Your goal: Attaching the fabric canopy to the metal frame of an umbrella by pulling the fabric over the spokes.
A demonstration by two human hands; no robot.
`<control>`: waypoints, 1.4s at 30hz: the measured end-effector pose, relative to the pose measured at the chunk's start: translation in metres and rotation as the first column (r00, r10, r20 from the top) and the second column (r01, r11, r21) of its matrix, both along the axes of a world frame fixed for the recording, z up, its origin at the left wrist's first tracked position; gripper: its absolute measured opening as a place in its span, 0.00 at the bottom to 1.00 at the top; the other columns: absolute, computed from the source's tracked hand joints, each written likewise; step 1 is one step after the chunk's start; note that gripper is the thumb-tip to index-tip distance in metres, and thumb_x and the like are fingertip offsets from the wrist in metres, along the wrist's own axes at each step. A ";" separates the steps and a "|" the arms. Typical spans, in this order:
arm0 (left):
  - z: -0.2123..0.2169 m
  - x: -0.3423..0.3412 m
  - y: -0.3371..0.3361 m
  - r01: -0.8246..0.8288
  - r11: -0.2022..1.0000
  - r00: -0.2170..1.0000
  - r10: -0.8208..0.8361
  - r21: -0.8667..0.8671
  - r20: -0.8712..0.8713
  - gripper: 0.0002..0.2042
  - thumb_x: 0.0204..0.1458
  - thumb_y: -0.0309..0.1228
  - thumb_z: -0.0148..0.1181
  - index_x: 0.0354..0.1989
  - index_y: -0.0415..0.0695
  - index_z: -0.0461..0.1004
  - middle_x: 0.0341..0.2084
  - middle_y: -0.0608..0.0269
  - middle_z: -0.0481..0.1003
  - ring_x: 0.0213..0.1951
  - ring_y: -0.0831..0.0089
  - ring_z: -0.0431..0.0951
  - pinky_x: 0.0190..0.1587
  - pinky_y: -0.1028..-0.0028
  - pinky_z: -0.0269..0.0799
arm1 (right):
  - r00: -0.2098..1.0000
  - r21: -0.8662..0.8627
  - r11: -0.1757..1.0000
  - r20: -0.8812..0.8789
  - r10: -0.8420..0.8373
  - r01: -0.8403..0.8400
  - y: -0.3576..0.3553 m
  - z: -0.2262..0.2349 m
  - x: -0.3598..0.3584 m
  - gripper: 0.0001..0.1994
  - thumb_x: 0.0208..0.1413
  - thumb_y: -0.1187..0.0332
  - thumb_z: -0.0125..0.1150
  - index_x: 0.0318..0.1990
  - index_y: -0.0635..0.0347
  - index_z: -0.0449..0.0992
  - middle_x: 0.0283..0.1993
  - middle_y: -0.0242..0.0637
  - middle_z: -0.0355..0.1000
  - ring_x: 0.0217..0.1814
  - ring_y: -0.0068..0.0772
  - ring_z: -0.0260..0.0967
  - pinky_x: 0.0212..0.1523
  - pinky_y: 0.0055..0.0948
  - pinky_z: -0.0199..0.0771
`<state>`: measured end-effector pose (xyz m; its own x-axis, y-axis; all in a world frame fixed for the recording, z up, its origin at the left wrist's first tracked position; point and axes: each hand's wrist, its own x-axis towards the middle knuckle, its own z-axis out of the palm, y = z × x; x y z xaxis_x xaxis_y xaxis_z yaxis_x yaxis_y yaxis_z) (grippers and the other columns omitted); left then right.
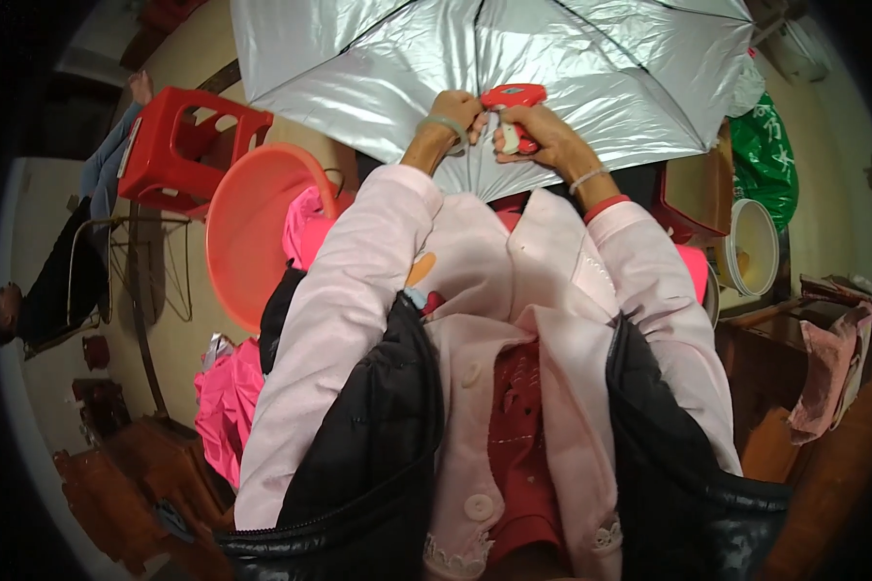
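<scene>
Gripping a red tagging gun (516, 108) in your right hand (543, 136), you press its tip to the silver umbrella canopy (591, 68) spread before you, while your left hand (455, 111) pinches the fabric alongside. Judging by this, fastening is under way; the trigger squeeze wants steady fabric.

The umbrella (591, 68) over my lap is shiny silver with dark ribs, and the tool (513, 97) I grip is red. My sleeves are pale pink under a black vest; beside me sit a red stool (189, 145) and an orange-red basin (252, 232).
</scene>
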<state>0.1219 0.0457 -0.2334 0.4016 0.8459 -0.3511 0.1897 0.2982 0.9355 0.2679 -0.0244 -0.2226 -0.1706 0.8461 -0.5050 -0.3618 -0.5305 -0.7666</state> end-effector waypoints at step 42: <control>0.032 0.045 0.011 0.551 0.636 0.582 0.172 0.540 -0.795 0.20 0.43 0.43 0.55 0.35 0.36 0.70 0.37 0.47 0.69 0.43 0.54 0.70 0.44 0.63 0.67 | 0.935 0.182 0.918 -0.088 -0.343 0.353 0.002 0.026 0.049 0.13 0.48 0.72 0.51 0.42 0.67 0.63 0.27 0.46 0.68 0.24 0.40 0.71 0.26 0.38 0.76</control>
